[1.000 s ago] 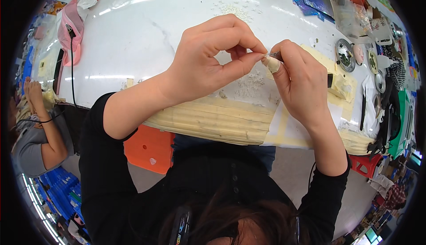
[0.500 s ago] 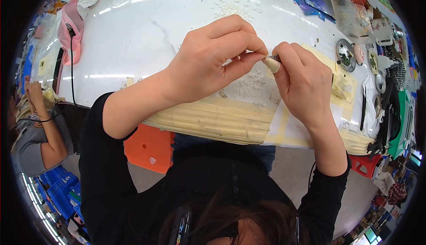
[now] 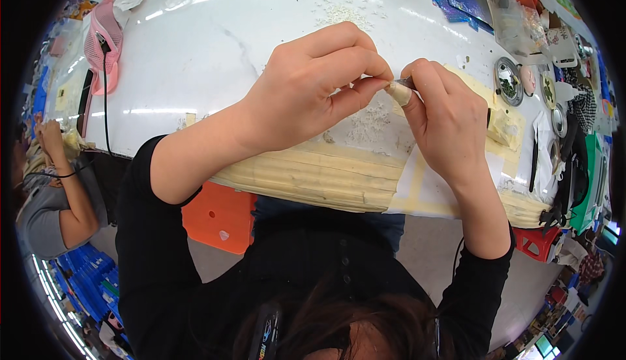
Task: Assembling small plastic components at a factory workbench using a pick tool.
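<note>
Both hands, left [image 3: 306, 93] and right [image 3: 447, 115], pinched one small pale piece [image 3: 398, 93] above the surface's [image 3: 195, 54] near edge, steadying it between fingertips.

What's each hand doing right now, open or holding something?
Left hand: closed, fingertips pinching the small pale cream-coloured piece.
Right hand: closed, pinching the same piece from the other side.
</note>
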### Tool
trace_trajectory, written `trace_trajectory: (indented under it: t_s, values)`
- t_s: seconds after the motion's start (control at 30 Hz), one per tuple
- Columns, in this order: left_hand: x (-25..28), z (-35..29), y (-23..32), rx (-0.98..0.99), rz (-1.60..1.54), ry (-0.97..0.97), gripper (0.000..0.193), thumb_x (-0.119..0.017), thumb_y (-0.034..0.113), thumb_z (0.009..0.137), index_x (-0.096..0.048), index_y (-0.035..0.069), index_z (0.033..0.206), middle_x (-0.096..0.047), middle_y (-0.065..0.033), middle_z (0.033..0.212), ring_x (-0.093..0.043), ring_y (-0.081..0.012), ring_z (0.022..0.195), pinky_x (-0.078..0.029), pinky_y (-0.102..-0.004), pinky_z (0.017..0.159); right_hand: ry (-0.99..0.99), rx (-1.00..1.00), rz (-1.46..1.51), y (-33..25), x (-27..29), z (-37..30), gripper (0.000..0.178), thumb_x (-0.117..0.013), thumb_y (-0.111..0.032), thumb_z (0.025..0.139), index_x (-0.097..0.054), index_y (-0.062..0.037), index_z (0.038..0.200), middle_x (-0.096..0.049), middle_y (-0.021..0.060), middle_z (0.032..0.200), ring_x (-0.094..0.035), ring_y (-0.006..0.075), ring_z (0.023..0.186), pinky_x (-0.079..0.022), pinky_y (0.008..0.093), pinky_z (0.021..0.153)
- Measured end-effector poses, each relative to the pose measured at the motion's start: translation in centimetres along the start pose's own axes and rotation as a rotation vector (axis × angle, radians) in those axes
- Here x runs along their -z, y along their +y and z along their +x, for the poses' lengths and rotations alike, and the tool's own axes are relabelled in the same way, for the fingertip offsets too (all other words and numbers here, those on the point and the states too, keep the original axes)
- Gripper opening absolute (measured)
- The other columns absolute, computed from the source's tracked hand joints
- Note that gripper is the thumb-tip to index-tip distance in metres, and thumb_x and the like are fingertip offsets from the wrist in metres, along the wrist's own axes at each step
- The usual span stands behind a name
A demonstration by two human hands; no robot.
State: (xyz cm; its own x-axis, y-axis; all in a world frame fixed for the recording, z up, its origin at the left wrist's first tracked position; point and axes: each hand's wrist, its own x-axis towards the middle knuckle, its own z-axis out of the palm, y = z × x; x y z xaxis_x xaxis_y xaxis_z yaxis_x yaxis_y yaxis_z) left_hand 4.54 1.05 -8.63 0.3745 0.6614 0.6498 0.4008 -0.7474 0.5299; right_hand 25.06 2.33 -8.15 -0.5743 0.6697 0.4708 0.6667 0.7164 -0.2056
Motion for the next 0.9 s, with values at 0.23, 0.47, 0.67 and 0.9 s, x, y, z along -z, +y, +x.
trace_trajectory:
  t_s: [0.23, 0.47, 0.67, 0.9]
  values:
    - [0.01, 0.04, -0.11, -0.038, 0.04, -0.003, 0.016, -0.07, -0.007, 0.076, -0.068, 0.001, 0.09, -0.061, -0.0047, 0.085, -0.057, -0.0101, 0.065, -0.048, -0.0212, 0.056, -0.078, -0.005, 0.021, -0.04, 0.4, -0.06, 0.01, -0.063, -0.014, 0.087, -0.054, -0.0076, 0.086, -0.052, 0.0068, 0.07, -0.054, 0.0254, 0.06, -0.041, 0.0343, 0.051]
    - [0.47, 0.07, 0.34, 0.72, -0.708, -0.122, 0.009, -0.067, 0.008, 0.089, -0.068, 0.001, 0.094, -0.063, -0.0003, 0.081, -0.055, -0.0051, 0.066, -0.045, -0.0201, 0.06, -0.015, -0.005, 0.039, 0.22, -0.07, -0.02, 0.017, -0.069, -0.017, 0.08, -0.052, -0.0112, 0.083, -0.053, 0.0015, 0.066, -0.058, 0.0205, 0.06, -0.042, 0.0328, 0.047]
    - [0.63, 0.2, 0.35, 0.873, -0.847, -0.156, 0.016, -0.067, 0.018, 0.09, -0.068, 0.002, 0.093, -0.062, 0.0004, 0.077, -0.054, -0.0056, 0.067, -0.044, -0.0205, 0.061, -0.065, -0.053, 0.094, -0.02, 0.21, 0.06, 0.013, -0.064, -0.016, 0.088, -0.055, -0.0061, 0.085, -0.054, 0.0067, 0.069, -0.053, 0.0231, 0.057, -0.041, 0.0325, 0.05]
    - [0.53, 0.14, 0.23, 0.879, -0.87, -0.16, 0.015, -0.067, 0.017, 0.09, -0.068, 0.002, 0.094, -0.062, 0.0005, 0.078, -0.053, -0.0052, 0.066, -0.044, -0.0206, 0.061, -0.102, -0.09, 0.172, 0.18, -0.07, -0.09, 0.018, -0.067, -0.018, 0.085, -0.051, -0.0087, 0.087, -0.056, 0.0047, 0.069, -0.059, 0.025, 0.061, -0.043, 0.0356, 0.05]
